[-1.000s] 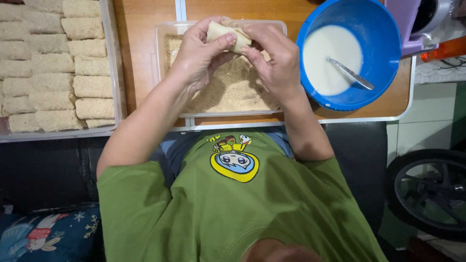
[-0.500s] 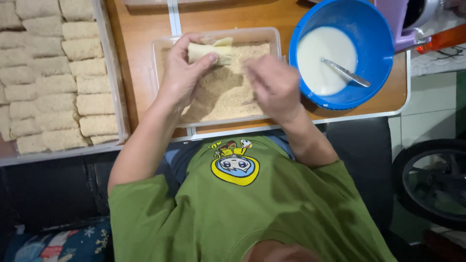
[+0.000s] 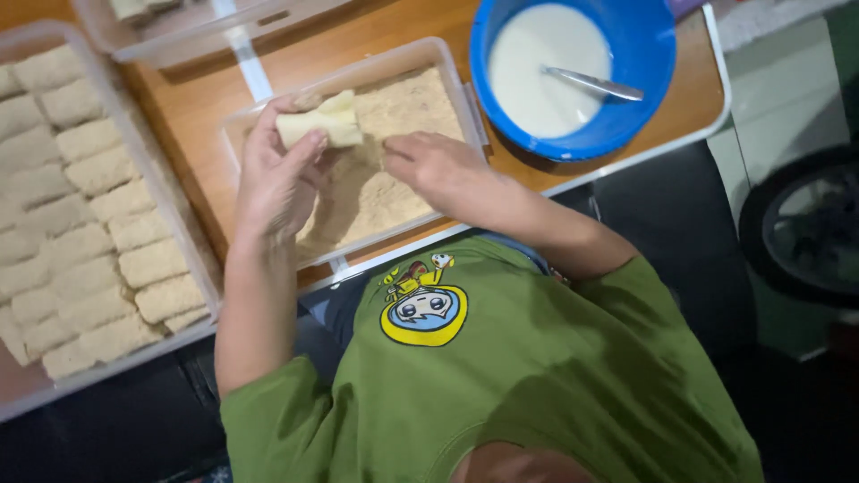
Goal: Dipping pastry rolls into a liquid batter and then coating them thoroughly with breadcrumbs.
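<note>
My left hand (image 3: 273, 183) holds a pale, uncoated roll (image 3: 318, 125) by its near end, lifted over the left part of a clear plastic container (image 3: 452, 67) filled with breadcrumbs (image 3: 394, 112). My right hand (image 3: 438, 170) lies on the crumbs just right of the roll, fingers stretched toward it, apart from it and holding nothing I can see. Both forearms reach out from my green shirt.
A blue bowl (image 3: 644, 98) of white batter with a metal spoon (image 3: 595, 83) stands at the right on the wooden table (image 3: 192, 107). A large clear tray (image 3: 174, 224) at the left holds several breaded rolls (image 3: 89, 206). Another clear container (image 3: 170, 36) sits at the back. A tyre (image 3: 801, 233) stands on the floor, right.
My right hand has let go of the roll and dropped onto the crumbs. My left hand now holds the roll alone, further to the left.
</note>
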